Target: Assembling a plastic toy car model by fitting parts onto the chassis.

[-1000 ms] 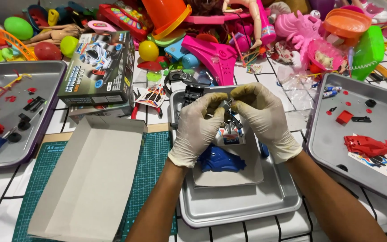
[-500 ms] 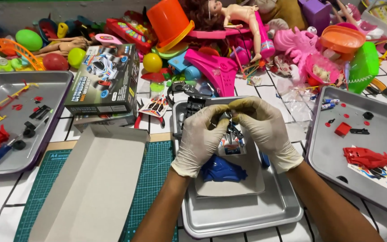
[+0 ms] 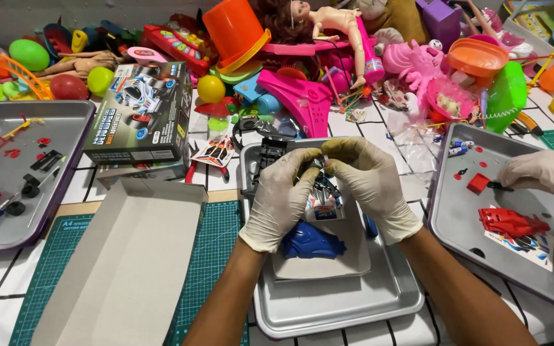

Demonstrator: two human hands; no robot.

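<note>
Both my hands wear white gloves and meet over the middle metal tray (image 3: 328, 307). My left hand (image 3: 281, 195) and my right hand (image 3: 368, 182) pinch a small black plastic part (image 3: 320, 182) between their fingertips. Under them lies a blue toy car body (image 3: 309, 242) on a white sheet (image 3: 335, 263), with a sticker sheet (image 3: 324, 208) just below the part. A black parts frame (image 3: 268, 154) lies at the tray's far edge.
An open grey cardboard box (image 3: 123, 263) rests on a green cutting mat (image 3: 206, 250), a printed toy car box (image 3: 142, 112) behind it. The left tray (image 3: 65, 192) holds red and black parts. Another person's gloved hand (image 3: 543, 174) reaches over the right tray (image 3: 456, 218) with a red car body (image 3: 511, 222). Toys pile up behind.
My hands stay together over the middle tray on the black part, with small finger shifts. Another person's gloved hand has come into view at the right tray.
</note>
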